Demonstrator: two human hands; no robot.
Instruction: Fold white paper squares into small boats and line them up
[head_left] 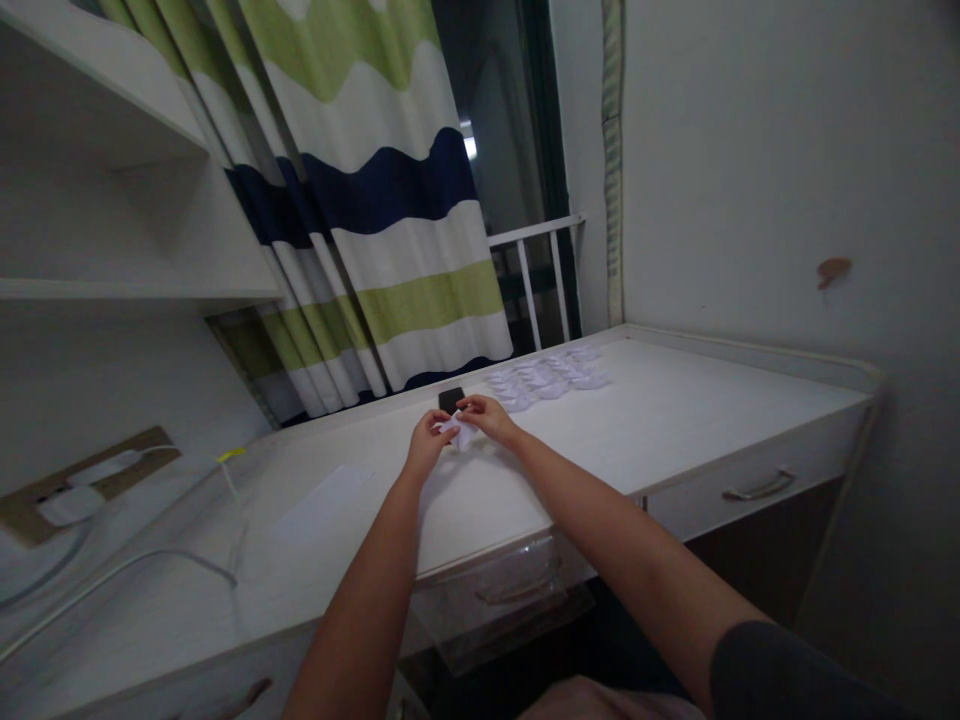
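Note:
Between my two hands is a small piece of folded white paper [463,432], held just above the white desk. My left hand [430,437] pinches its left side with closed fingers. On the opposite side, my right hand [487,416] grips the upper right part of the paper, thumb and fingers together. The exact folds are too small to make out. A dark phone-like rectangle [451,399] lies on the desk right behind my hands. Further back to the right, several folded white paper pieces [547,380] lie in rows.
Flat white paper sheets [324,503] lie on the desk [600,440] to the left. White cables [161,553] run from plugs [71,503] at the left wall. A striped curtain [420,240] hangs behind the desk, and a shelf [135,292] juts out at the upper left.

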